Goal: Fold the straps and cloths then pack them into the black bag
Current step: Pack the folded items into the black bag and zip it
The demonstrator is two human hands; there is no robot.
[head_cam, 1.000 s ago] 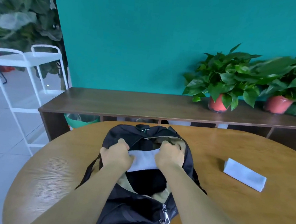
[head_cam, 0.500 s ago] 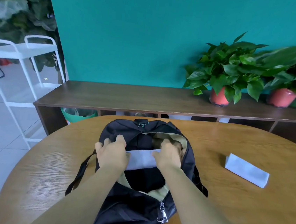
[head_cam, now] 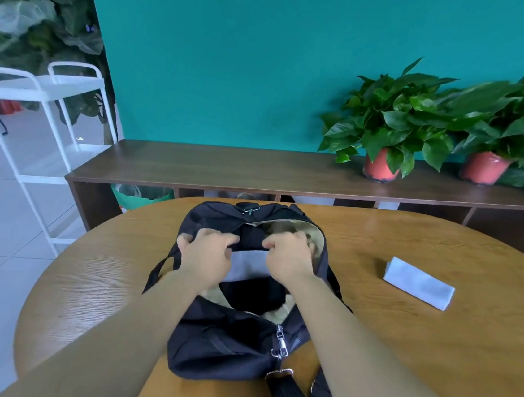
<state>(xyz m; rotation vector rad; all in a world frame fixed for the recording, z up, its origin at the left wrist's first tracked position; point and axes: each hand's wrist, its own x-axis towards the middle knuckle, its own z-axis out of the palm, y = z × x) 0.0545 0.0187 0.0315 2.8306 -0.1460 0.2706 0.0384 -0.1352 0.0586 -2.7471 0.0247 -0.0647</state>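
Both hands are down in the open black bag (head_cam: pixel 226 340) on the bench (head_cam: pixel 432 352). The left hand (head_cam: pixel 208 254) and right hand (head_cam: pixel 287 256) each have their fingers curled around an end of a pale folded cloth (head_cam: pixel 249 261). A second folded cloth (head_cam: pixel 418 287) lies well apart to the right.

Left hand (head_cam: pixel 206 254), right hand (head_cam: pixel 287 256) bare; forearms (head_cam: pixel 130 330) bare up to frame's lower edge.

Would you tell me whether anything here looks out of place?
Nothing spilled or damaged. One folded white cloth lies unpacked on the table, right of the black bag; the left hand and right hand hold a grey cloth inside it.
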